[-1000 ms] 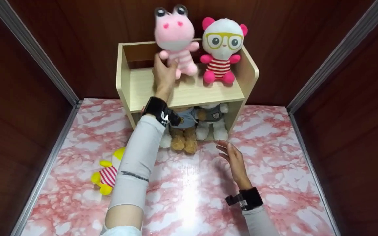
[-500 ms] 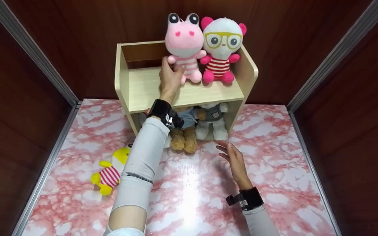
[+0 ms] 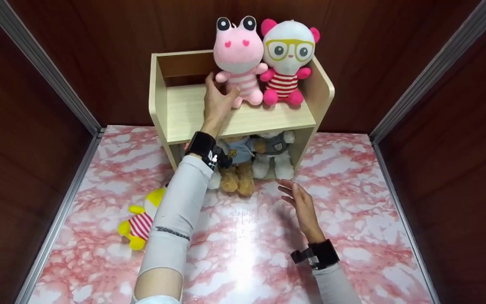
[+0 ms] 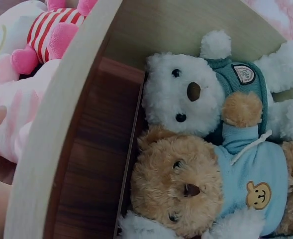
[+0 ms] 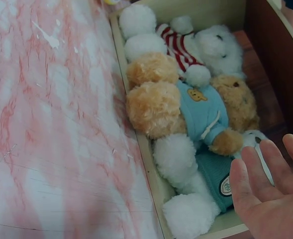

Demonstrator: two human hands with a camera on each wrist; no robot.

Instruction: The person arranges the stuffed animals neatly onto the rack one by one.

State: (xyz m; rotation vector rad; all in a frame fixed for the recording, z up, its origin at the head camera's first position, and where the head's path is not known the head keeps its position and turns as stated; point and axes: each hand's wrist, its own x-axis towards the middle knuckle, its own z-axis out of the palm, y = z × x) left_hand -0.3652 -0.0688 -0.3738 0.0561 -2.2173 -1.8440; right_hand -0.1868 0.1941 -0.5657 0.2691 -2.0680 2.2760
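A pink plush toy (image 3: 238,55) with bulging black-and-white eyes and a striped body sits on the upper shelf of a small wooden bookshelf (image 3: 184,107). My left hand (image 3: 217,101) grips its lower left side, thumb across the front of the belly. Right beside it sits a panda plush (image 3: 289,55) with yellow glasses and a red-striped body, the pink toy's arm overlapping it. In front of the bookshelf's lower right side, my right hand (image 3: 302,207) hovers with fingers extended and holds nothing. A yellow plush toy (image 3: 141,223) lies on the floor at left, its head partly behind my left sleeve.
In the lower compartment sit a brown teddy bear (image 4: 178,184) in a blue top, a white bear (image 4: 186,94) in a green vest and a white plush (image 5: 221,50) in red stripes. Dark wooden panels (image 3: 449,105) enclose the pink marbled floor (image 3: 344,202).
My left hand has brought the pink plush toy down and to the right, up against the panda plush. In the last half second it has barely moved. My right hand has stayed in place.
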